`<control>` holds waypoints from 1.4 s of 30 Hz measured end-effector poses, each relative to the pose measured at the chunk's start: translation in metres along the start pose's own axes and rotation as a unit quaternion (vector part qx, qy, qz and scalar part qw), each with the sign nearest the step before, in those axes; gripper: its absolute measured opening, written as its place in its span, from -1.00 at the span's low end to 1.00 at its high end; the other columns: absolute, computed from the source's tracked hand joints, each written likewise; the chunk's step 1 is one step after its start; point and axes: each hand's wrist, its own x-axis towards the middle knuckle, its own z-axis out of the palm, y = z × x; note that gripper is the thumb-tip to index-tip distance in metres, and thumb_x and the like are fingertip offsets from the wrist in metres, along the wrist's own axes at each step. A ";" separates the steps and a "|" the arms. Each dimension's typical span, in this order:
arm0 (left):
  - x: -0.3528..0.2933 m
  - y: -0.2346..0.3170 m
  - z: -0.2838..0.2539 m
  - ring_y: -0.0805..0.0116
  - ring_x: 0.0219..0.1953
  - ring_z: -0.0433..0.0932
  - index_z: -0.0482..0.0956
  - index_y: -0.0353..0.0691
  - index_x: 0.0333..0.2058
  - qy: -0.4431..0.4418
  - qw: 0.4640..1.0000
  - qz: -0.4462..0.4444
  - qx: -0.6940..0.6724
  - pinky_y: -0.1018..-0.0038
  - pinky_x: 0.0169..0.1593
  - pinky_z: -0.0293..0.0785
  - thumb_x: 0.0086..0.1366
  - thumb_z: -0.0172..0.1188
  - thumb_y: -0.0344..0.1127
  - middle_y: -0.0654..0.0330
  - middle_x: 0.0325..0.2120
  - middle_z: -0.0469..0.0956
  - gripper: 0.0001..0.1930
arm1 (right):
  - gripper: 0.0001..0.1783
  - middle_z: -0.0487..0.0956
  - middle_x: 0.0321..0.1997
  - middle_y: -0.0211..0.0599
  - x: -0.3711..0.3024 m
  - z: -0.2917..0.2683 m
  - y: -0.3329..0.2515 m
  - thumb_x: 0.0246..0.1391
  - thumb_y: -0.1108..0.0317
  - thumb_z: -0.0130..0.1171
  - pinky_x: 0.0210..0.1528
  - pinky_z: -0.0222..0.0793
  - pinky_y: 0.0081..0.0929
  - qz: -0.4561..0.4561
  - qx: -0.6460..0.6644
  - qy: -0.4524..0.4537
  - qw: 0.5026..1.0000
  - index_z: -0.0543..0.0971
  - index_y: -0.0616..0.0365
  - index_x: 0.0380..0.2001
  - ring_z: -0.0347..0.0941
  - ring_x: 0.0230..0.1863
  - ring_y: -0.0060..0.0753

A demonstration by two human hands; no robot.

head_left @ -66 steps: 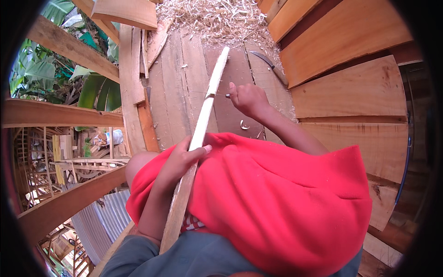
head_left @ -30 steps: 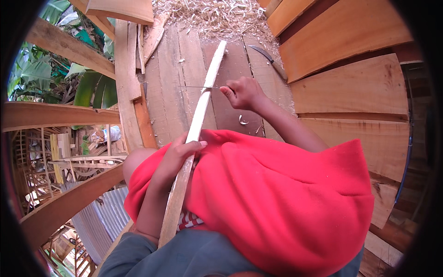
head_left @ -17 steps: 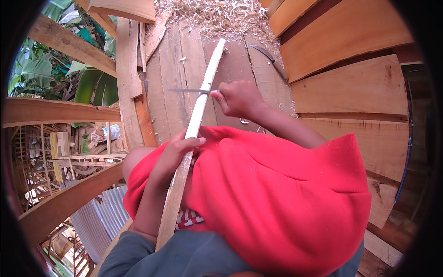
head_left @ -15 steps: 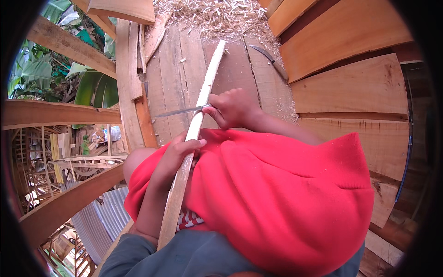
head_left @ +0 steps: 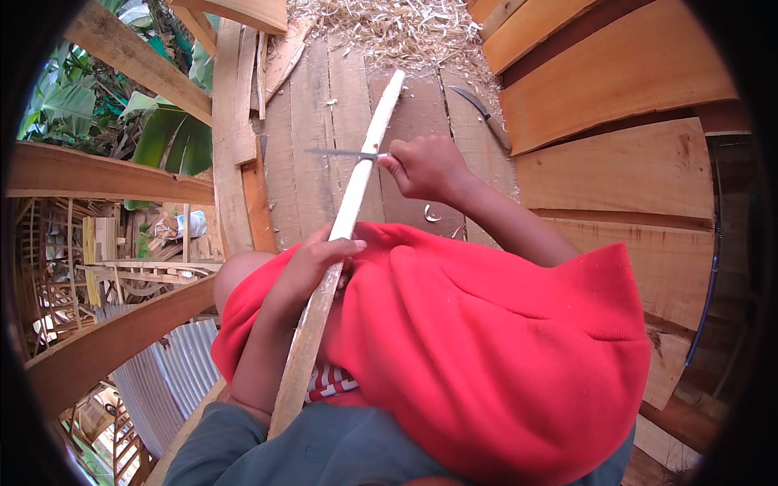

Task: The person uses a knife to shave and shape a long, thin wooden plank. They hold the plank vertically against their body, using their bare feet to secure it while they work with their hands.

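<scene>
Head view, stick as landmark: the pale wooden stick (head_left: pixel 350 198) is slanting away from the lap, near end by the blue-grey cloth (head_left: pixel 324 441), far end pointing toward the heap of shavings (head_left: pixel 397 32). Its far stretch is showing white and freshly bared; the stretch behind the left hand is looking browner and rougher. Left hand (head_left: pixel 318 257) is closing round the stick about midway, thumb lying over the top, the other fingers partly hidden. Right hand (head_left: pixel 429 168), just right of the stick, is making a tight fist on a knife (head_left: pixel 336 152), its handle mostly covered; the blade is crossing the stick on the far side of the left hand, tip sticking out to the left. Whether the edge is biting, cannot tell. Step in hand, by my reading: shaving the stick's upper face. Next move would be calling for a steady left grip, a low blade angle, and a stroke stopping short of the left thumb. Around the stick: one loose curl (head_left: pixel 430 214) is lying to its right on the floorboards (head_left: pixel 308 186); a curved knife (head_left: pixel 487 119) is resting farther right of its far end, untouched; red cloth (head_left: pixel 494 324) is spreading right of its near half.
</scene>
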 end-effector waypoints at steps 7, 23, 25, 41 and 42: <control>0.003 -0.001 -0.002 0.56 -0.55 0.40 0.47 -0.25 -0.13 0.003 1.000 -0.014 -0.008 0.59 -0.49 0.26 0.21 0.27 -0.18 0.31 -0.51 0.42 -0.65 | -0.57 0.48 -0.69 -0.12 0.017 0.018 0.031 0.29 -0.01 0.08 -0.53 0.34 0.03 -0.026 0.039 0.049 0.998 0.44 0.06 -0.53 0.48 -0.60 0.15; 0.001 -0.001 -0.001 0.57 -0.58 0.38 0.46 -0.24 -0.14 0.013 1.000 -0.001 0.000 0.60 -0.53 0.24 0.21 0.28 -0.16 0.31 -0.52 0.42 -0.65 | -0.58 0.52 -0.69 -0.13 0.011 0.039 0.058 0.29 -0.03 0.07 -0.54 0.38 0.01 -0.063 0.019 0.062 0.996 0.47 0.07 -0.48 0.52 -0.62 0.12; 0.002 0.002 -0.005 0.57 -0.59 0.37 0.46 -0.23 -0.16 0.022 1.000 -0.012 -0.010 0.61 -0.53 0.24 0.21 0.28 -0.15 0.31 -0.52 0.41 -0.66 | -0.60 0.52 -0.68 -0.11 0.014 0.024 0.034 0.29 0.00 0.07 -0.53 0.38 0.01 -0.039 0.004 0.029 0.999 0.47 0.08 -0.49 0.52 -0.60 0.13; -0.004 0.005 0.001 0.57 -0.59 0.36 0.43 -0.22 -0.19 0.008 1.000 0.001 -0.005 0.61 -0.51 0.22 0.21 0.26 -0.14 0.32 -0.53 0.38 -0.67 | -0.60 0.55 -0.62 -0.03 0.019 0.021 0.041 0.32 0.00 0.04 -0.49 0.38 0.08 0.006 0.011 0.026 1.000 0.48 0.09 -0.45 0.53 -0.55 0.19; -0.004 0.008 0.000 0.57 -0.58 0.36 0.43 -0.22 -0.20 0.012 1.000 0.000 -0.005 0.62 -0.51 0.22 0.22 0.26 -0.14 0.32 -0.53 0.38 -0.68 | -0.59 0.54 -0.63 -0.04 0.017 0.019 0.018 0.32 0.00 0.04 -0.51 0.36 0.07 0.035 0.013 0.024 0.999 0.46 0.08 -0.46 0.52 -0.55 0.19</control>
